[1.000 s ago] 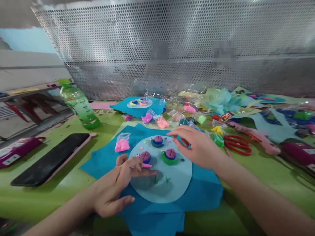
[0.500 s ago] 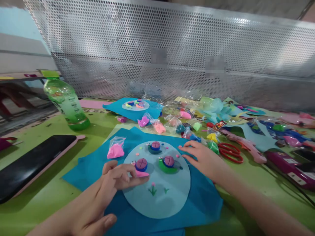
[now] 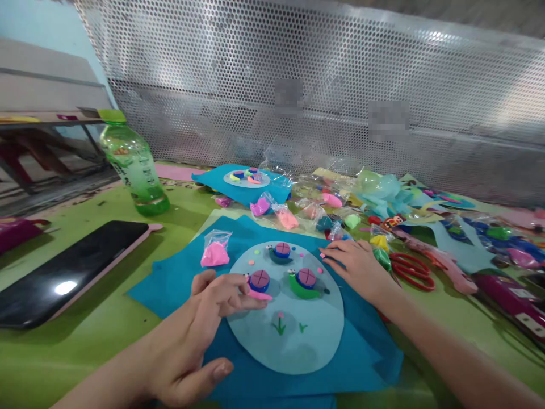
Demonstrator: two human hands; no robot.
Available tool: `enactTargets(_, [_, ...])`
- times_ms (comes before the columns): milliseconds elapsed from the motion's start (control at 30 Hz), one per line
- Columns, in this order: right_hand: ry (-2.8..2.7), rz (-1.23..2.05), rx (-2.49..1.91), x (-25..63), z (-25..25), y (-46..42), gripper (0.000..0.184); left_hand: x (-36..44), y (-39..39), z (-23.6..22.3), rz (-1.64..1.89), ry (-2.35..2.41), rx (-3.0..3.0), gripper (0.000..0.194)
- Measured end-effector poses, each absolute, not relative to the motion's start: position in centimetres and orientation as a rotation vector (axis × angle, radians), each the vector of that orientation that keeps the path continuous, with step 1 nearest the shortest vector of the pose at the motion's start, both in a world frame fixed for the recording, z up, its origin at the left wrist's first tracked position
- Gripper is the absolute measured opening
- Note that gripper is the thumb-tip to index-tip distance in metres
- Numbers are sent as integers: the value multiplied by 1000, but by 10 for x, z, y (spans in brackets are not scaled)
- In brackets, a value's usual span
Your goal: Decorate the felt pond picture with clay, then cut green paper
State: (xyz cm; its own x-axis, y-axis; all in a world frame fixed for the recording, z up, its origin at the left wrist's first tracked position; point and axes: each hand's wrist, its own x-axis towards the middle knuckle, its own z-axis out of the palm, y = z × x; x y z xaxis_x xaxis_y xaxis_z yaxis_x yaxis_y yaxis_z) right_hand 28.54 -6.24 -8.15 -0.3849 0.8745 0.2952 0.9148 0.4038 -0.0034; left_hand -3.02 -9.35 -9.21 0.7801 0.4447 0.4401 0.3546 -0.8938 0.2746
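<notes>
A round light-blue paper (image 3: pixel 285 352) lies on blue paper (image 3: pixel 366 363). It carries three clay snails with purple-topped shells: a pink-bodied snail (image 3: pixel 259 282), a green snail (image 3: pixel 305 282) and a dark teal snail (image 3: pixel 281 251). Lower down are a green clay sprout with a pink tip (image 3: pixel 280 326) and a smaller green sprout (image 3: pixel 302 328). My left hand (image 3: pixel 208 324) hovers by the pink-bodied snail, index finger stretched out and thumb apart, holding nothing. At the circle's upper right, my right hand (image 3: pixel 361 267) pinches a tiny pink piece of clay (image 3: pixel 322 255).
A bag of pink clay (image 3: pixel 215 253) rests on the blue paper's left corner. Left stand a phone (image 3: pixel 76 267) and a green bottle (image 3: pixel 134 165). Red-handled scissors (image 3: pixel 411 271), bagged clay (image 3: pixel 286 218) and another snail picture (image 3: pixel 247 179) lie beyond. A perforated metal panel (image 3: pixel 238 85) rises behind.
My left index finger has lifted off the pink tip of the larger sprout and drawn back left. My right hand has shifted slightly outward, with a pink bit at its fingertips. The view has swayed.
</notes>
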Motion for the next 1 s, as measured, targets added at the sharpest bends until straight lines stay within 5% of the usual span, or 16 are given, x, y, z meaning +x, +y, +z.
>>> enactTargets(633, [-2048, 357, -1282, 238, -46, -116, 11, -23, -97, -76, 781, 714, 2637, 44])
enactTargets(1000, [-2488, -1, -964, 216, -74, -106, 26, -18, -99, -80, 790, 763, 2621, 39])
